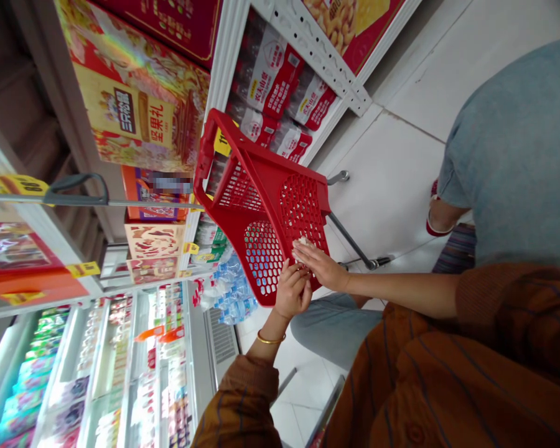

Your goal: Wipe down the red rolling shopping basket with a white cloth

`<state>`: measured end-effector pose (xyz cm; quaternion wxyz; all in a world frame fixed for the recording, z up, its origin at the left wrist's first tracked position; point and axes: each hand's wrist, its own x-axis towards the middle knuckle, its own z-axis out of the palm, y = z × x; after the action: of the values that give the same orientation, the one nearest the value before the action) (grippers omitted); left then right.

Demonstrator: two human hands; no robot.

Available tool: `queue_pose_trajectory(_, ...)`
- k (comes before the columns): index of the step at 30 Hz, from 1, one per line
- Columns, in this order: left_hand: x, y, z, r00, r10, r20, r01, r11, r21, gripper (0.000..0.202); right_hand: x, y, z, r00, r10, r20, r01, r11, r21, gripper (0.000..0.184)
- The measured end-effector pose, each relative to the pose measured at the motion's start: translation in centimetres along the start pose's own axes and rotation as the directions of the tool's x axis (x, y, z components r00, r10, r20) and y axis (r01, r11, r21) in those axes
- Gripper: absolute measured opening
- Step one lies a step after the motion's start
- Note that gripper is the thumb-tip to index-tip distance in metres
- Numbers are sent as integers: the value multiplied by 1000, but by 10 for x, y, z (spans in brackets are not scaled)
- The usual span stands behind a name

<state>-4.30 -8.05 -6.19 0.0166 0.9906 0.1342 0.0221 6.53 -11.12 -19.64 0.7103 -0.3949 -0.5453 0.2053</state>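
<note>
A small red shopping cart (pixel 270 186) with honeycomb-holed walls appears sideways in the turned head view. My left hand (pixel 293 290), with a gold bangle (pixel 270 337) on its wrist, has its fingers curled at the basket's near edge. It looks closed on the cart, though part of the grip is hidden. Right beside it, my right hand (pixel 322 266) lies with straight fingers flat against the holed wall. A small whitish bit (pixel 303 241) shows by those fingertips; I cannot tell what it is. The two hands are close together at the fingers.
Shelving with gift boxes (pixel 144 93) and packs of bottled water (pixel 275 74) runs along the cart's far side. Blue-tinted water bottles (pixel 236 286) stand beyond it. Lit shelves (pixel 135 361) fill the lower left. Tiled floor (pixel 401 155) lies under the cart's metal legs (pixel 352 239).
</note>
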Motion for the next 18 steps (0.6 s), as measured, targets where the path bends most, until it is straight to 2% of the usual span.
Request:
queue_pose_trajectory(3,-4,4,-2,1000,-24,13,24,1000,10,19,-15,11,1,997,-44,66,44,999,-8,67)
queue_pose_trajectory(7,-12,6,-4,997,-63,47,61,997,46,19,-33,25,2,993,-54,105,55,998,-10,66)
queue_pose_trajectory(15,-27,10,-5,997,-69,23,69,997,25,19,-77,50,3,991,40,124,-40,999,2,60)
queue_pose_trajectory(18,-30,13,-6,997,-78,22,78,997,27,19,-74,44,1,993,61,97,-63,998,18,59)
